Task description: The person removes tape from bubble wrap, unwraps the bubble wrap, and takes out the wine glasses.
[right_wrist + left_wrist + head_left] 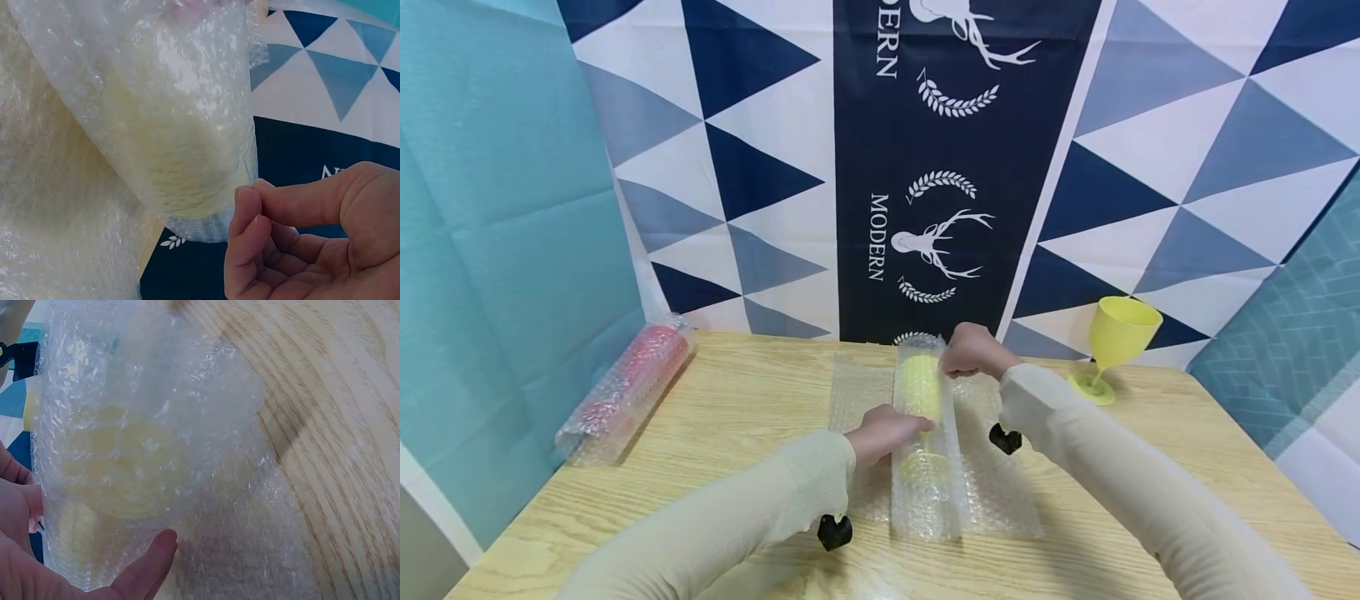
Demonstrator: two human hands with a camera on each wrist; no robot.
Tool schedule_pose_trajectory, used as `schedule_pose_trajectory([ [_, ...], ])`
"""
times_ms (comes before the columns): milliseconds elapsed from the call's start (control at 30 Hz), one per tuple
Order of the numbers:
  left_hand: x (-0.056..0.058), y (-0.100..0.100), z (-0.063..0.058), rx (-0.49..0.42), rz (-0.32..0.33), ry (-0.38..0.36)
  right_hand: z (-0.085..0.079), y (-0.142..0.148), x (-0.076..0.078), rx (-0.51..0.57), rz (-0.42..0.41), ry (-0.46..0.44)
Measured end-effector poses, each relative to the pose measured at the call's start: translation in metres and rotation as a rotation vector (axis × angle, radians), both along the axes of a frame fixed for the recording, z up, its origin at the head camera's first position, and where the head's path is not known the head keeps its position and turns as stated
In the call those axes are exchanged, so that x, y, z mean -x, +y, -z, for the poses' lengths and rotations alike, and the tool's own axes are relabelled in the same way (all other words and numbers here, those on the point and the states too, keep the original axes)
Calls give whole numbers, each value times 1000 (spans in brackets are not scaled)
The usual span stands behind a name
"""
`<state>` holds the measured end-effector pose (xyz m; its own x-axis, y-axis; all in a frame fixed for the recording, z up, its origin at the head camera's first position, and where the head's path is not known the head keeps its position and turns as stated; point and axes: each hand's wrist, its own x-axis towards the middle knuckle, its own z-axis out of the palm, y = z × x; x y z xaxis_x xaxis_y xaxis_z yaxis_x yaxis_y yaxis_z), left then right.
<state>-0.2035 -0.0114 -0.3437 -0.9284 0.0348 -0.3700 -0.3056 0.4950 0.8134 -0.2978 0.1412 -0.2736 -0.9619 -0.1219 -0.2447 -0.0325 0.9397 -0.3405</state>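
Note:
A yellow goblet (921, 387) lies inside a sheet of clear bubble wrap (1000, 496) in the middle of the wooden table. One part of the sheet is folded over it; the rest lies flat underneath and to both sides. My left hand (880, 433) holds the wrapped goblet from the left, its thumb (150, 565) stretched over the top layer. At the far end, my right hand (973, 350) pinches the edge of the folded wrap between thumb and fingers, as the right wrist view also shows. The plastic blurs the goblet's outline.
Farther right stands a bare yellow goblet (1122, 333), upright near the back edge. On the left side lies a red item rolled in bubble wrap (628, 387). A patterned cloth (760, 167) hangs right behind the table.

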Motion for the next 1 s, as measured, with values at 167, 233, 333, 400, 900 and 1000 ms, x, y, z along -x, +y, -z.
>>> schedule_pose_trajectory([
  [167,0,-1,-2,8,3,-16,-2,7,1,59,24,-31],
  [233,1,-1,-2,3,8,-10,-4,11,1,71,22,-26],
  [333,1,-3,-2,-13,8,0,-6,17,0,104,30,-22],
  [400,1,-3,-2,-14,9,-1,-7,22,0,147,37,-37],
  [900,2,-4,0,-14,8,-31,1,78,-11,341,66,-217],
  [1000,1,-5,-1,-21,19,-24,3,87,-13,330,69,-223],
])
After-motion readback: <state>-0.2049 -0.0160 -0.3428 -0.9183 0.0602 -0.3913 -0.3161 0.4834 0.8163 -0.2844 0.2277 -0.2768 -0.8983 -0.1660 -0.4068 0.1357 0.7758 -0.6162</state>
